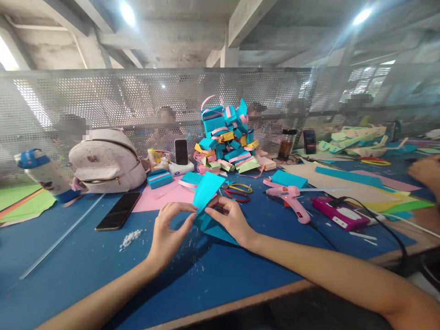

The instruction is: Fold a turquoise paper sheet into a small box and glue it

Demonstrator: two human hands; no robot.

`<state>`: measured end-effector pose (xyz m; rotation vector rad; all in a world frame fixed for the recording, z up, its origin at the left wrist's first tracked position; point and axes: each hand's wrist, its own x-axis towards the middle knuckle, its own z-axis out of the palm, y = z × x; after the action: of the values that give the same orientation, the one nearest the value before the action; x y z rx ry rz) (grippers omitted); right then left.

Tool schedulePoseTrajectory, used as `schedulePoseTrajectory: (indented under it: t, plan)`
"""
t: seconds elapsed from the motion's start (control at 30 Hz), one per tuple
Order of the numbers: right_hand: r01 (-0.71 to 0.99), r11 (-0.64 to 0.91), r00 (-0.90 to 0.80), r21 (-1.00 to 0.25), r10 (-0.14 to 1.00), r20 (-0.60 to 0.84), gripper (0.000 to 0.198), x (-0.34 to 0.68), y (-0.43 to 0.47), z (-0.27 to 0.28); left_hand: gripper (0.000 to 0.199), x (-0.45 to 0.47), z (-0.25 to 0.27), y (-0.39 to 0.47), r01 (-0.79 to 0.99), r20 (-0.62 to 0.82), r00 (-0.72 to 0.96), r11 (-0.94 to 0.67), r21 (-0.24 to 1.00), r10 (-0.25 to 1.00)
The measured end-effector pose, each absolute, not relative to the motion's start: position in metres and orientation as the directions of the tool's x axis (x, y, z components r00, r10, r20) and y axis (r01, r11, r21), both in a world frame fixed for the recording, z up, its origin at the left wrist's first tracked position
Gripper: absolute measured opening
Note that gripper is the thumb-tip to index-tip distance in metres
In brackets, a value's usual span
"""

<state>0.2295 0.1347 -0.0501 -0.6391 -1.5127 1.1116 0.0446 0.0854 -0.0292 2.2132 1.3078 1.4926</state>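
A folded piece of blue paper (208, 190) is held up over the table between my two hands. My left hand (172, 229) pinches its left edge between thumb and fingers. From the other side, my right hand (230, 217) grips the same paper, its fingers bent and partly behind a fold. Just beyond the paper lie red- and yellow-handled scissors (237, 198) and a pink sheet (149, 201). To the right of my right hand rests a pink glue gun (291, 201), beside a blue paper box (288, 179).
A pile of small paper boxes (225, 142) rises at the back. Left are a white backpack (108, 162), a bottle (44, 176), a phone (118, 211) and a glue stick (63, 236). A magenta device (338, 213) with cables sits right, near another person's hand (424, 172).
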Motion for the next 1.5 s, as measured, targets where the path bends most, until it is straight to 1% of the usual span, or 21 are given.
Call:
schedulePoseTrajectory:
  t: [0.1, 0.23, 0.33, 0.43, 0.63, 0.73, 0.83, 0.97, 1.03, 1.13, 1.23, 1.37, 1.5]
  plan:
    - [-0.164, 0.409, -0.259, -0.898, 0.860, 0.439, 0.020, 0.229, 0.134, -0.051, 0.011, 0.046, -0.032, 0.087, 0.596, 0.646, 0.143, -0.586, 0.549, 0.750]
    - [-0.162, 0.410, -0.268, -0.898, 0.857, 0.439, 0.020, 0.228, 0.135, -0.053, 0.019, 0.047, -0.034, 0.090, 0.699, 0.599, 0.239, -0.564, 0.441, 0.765]
    - [-0.158, 0.430, -0.276, -0.889, 0.845, 0.458, 0.019, 0.228, 0.137, -0.054, 0.016, 0.045, -0.032, 0.090, 0.739, 0.597, 0.323, -0.589, 0.326, 0.735]
    - [-0.149, 0.437, -0.278, -0.887, 0.843, 0.461, 0.019, 0.229, 0.138, -0.053, 0.013, 0.042, -0.028, 0.090, 0.758, 0.621, 0.371, -0.611, 0.228, 0.691]
    - [-0.112, 0.501, -0.292, -0.858, 0.809, 0.510, 0.018, 0.229, 0.135, -0.052, 0.019, 0.039, -0.026, 0.093, 0.789, 0.595, 0.432, -0.603, 0.115, 0.678]
    - [-0.088, 0.532, -0.290, -0.842, 0.795, 0.533, 0.018, 0.229, 0.135, -0.051, 0.017, 0.037, -0.027, 0.095, 0.786, 0.604, 0.452, -0.613, 0.078, 0.656]
    - [-0.072, 0.556, -0.271, -0.828, 0.788, 0.552, 0.019, 0.230, 0.136, -0.051, 0.014, 0.036, -0.028, 0.095, 0.771, 0.645, 0.414, -0.624, 0.126, 0.642]
    - [-0.063, 0.576, -0.253, -0.815, 0.781, 0.572, 0.018, 0.230, 0.137, -0.051, 0.014, 0.037, -0.027, 0.093, 0.749, 0.681, 0.300, -0.607, 0.265, 0.668]
    - [-0.082, 0.581, -0.247, -0.810, 0.775, 0.582, 0.018, 0.229, 0.137, -0.051, 0.012, 0.039, -0.027, 0.092, 0.737, 0.678, 0.249, -0.589, 0.330, 0.691]
    - [-0.091, 0.610, -0.232, -0.787, 0.756, 0.612, 0.022, 0.230, 0.135, -0.051, 0.010, 0.042, -0.030, 0.092, 0.714, 0.659, 0.183, -0.559, 0.421, 0.730]
    - [-0.070, 0.682, -0.235, -0.728, 0.698, 0.676, 0.023, 0.231, 0.134, -0.050, 0.008, 0.044, -0.033, 0.093, 0.681, 0.633, 0.132, -0.534, 0.501, 0.762]
    - [-0.045, 0.763, -0.252, -0.645, 0.616, 0.747, 0.022, 0.232, 0.133, -0.050, 0.008, 0.045, -0.037, 0.094, 0.662, 0.629, 0.121, -0.534, 0.526, 0.768]
    - [-0.020, 0.798, -0.263, -0.602, 0.577, 0.773, 0.020, 0.233, 0.133, -0.051, 0.010, 0.046, -0.038, 0.094, 0.649, 0.625, 0.101, -0.528, 0.548, 0.774]
